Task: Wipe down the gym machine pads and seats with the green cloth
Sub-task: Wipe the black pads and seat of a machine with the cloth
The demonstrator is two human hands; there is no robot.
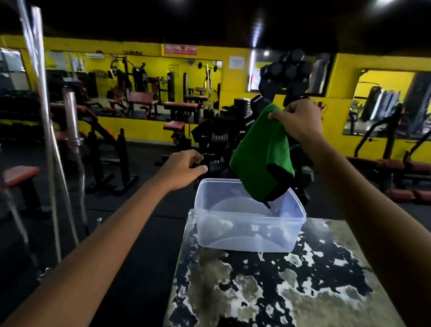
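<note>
Right hand has a pinch grip on the top edge of the green cloth, so it hangs straight down with its black-trimmed bottom corner dipping into the clear plastic tub. Left hand floats just left of the tub, fingers loosely curled, holding nothing that I can see. That tub sits at the far end of a worn, paint-flaked counter. Directly behind it stands a dark rack of dumbbells, with weight plates lower down. Chrome barbells lean across my left side, and red-padded benches sit behind them.
</note>
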